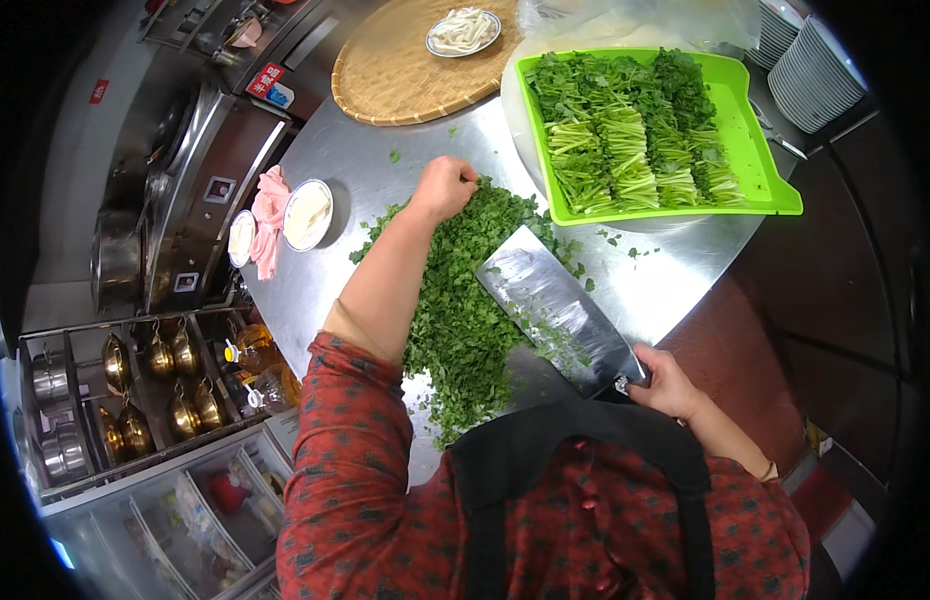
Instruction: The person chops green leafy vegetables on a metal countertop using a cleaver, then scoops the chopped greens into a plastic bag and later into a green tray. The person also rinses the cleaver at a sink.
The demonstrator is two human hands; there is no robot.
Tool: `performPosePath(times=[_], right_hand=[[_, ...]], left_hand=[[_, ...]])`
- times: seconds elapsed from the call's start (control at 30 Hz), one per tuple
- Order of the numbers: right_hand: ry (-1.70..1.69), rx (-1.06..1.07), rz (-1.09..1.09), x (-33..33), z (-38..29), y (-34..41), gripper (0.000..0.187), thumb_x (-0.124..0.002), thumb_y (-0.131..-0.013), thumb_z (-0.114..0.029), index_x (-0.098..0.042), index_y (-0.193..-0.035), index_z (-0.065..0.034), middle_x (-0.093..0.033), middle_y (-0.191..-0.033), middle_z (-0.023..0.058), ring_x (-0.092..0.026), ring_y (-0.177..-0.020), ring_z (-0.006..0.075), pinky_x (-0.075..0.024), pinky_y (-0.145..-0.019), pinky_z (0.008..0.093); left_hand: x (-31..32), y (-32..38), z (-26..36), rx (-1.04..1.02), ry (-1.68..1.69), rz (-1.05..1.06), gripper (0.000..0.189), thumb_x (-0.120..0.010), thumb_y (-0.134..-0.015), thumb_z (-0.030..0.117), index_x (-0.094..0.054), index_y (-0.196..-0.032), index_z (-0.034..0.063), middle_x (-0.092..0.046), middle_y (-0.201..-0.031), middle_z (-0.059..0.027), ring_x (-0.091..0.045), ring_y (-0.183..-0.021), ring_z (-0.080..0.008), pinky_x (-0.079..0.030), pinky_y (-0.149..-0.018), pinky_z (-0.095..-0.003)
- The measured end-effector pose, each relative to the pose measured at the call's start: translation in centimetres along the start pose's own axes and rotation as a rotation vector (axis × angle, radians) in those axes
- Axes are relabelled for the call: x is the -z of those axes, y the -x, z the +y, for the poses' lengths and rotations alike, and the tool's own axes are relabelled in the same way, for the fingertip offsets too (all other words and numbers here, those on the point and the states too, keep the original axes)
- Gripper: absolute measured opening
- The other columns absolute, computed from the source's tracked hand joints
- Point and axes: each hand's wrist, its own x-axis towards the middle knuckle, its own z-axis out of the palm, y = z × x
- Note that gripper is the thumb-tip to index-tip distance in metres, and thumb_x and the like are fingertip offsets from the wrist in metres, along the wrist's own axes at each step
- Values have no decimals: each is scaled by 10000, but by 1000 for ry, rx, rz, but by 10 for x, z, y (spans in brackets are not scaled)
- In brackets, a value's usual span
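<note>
A long heap of chopped cilantro (465,300) lies on the stainless steel table (630,292) before me. My left hand (446,187) is at the heap's far end, thumb and fingertips pinched together at the leaves; whether something is between them is hidden. My right hand (664,382) grips the handle of a broad cleaver (559,307), whose blade lies flat-side up over the heap's right side, with bits of leaf stuck on it. Beyond the cleaver stands a bright green plastic tray (765,180), holding bunches of cilantro (622,135) laid side by side with stems towards me.
A round woven bamboo tray (390,67) bears a plate of white strips (463,34). At left are a plate of pale slices (307,215), a pink cloth (268,217) and a smaller dish (241,238). Scissors (776,135) and stacked plates (814,75) stand at the right.
</note>
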Motion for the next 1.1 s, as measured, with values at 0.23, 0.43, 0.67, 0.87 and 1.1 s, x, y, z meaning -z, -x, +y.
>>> performPosePath(times=[0.23, 0.43, 0.67, 0.87, 1.1], right_hand=[[-22, 44, 17, -1, -3, -6, 318, -594, -692, 45, -570, -1004, -9, -571, -791, 47, -520, -742, 96, -452, -663, 262], [0, -6, -27, 0, -13, -6, 330, -587, -693, 55, -573, -1018, -5, -573, -832, 33, -522, -771, 92, -456, -685, 254], [32, 5, -18, 0, -8, -6, 313, -606, -675, 43, -576, -982, -14, -552, -815, 78, -546, -742, 143, -454, -680, 274], [54, 93, 14, -2, -3, -10, 316, -607, -688, 41, -582, -998, -20, -568, -818, 68, -548, -733, 127, -461, -664, 260], [-28, -13, -21, -5, 6, -4, 299, -594, -724, 57, -584, -1014, -15, -573, -838, -17, -514, -780, 60, -455, -693, 221]], left_hand=[[57, 32, -20, 126, 291, 253, 156, -699, -759, 41, -673, -895, -31, -659, -758, -51, -578, -685, -81, -466, -609, -227], [57, 17, -85, 336, 269, 427, 538, -728, -695, 30, -554, -1201, -26, -662, -798, -75, -607, -707, -134, -490, -646, -268], [36, -29, -122, 296, -50, 343, 338, -705, -681, 95, -681, -1010, 22, -671, -835, -197, -657, -821, -317, -509, -775, -364], [46, 8, -114, 239, 72, 332, 234, -694, -716, 86, -695, -935, 2, -685, -835, -170, -661, -785, -238, -509, -743, -316], [46, 214, -87, 303, 782, 597, 173, -639, -813, -11, -641, -973, -77, -661, -842, -51, -592, -740, -96, -477, -696, -219]])
